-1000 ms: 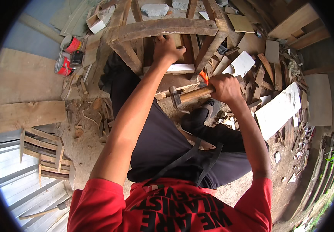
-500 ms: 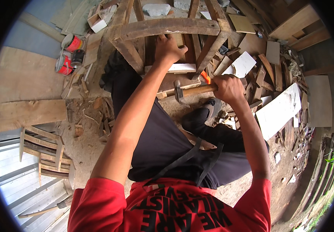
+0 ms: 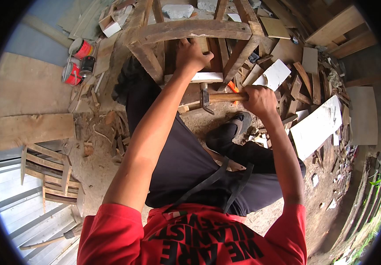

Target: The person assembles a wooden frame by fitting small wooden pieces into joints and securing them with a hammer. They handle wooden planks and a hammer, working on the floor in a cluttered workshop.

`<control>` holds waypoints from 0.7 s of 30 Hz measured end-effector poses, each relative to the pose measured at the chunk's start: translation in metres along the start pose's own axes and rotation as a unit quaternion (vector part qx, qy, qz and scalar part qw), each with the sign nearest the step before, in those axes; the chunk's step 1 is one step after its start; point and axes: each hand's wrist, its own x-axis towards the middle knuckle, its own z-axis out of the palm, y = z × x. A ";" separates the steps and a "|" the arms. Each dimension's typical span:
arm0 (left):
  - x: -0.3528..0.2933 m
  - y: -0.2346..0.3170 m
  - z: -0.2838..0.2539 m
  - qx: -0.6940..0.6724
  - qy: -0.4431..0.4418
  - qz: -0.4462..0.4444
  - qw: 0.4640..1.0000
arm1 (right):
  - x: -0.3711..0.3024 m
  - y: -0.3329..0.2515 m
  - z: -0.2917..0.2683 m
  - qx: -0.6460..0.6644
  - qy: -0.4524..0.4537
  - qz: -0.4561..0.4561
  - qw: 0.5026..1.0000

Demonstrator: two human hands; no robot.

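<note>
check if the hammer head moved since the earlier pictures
Yes: the hammer head has moved forward, away from the person's body, nearer the white strip on the wooden frame.

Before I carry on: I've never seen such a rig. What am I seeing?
No machine here: a person works bare-handed, seen from above by a fisheye camera on the head, so straight edges bend. The right hand grips a wooden-handled, metal-headed hammer. The left hand reaches into a brown wooden frame; I can't tell whether it holds anything. At right, brown wood scraps and flat white boards lie over the tan ground; red round cans are at upper left.
</note>
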 end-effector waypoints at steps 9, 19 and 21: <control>0.002 0.001 -0.001 -0.005 -0.008 -0.007 1.000 | 0.001 -0.007 0.008 -0.012 0.033 -0.011 0.999; 0.004 -0.001 -0.001 -0.018 -0.003 0.000 1.000 | -0.011 -0.006 0.013 -0.013 -0.016 0.022 1.000; 0.003 -0.005 0.000 -0.027 0.007 0.008 1.000 | -0.029 -0.002 0.019 0.002 0.012 -0.039 0.999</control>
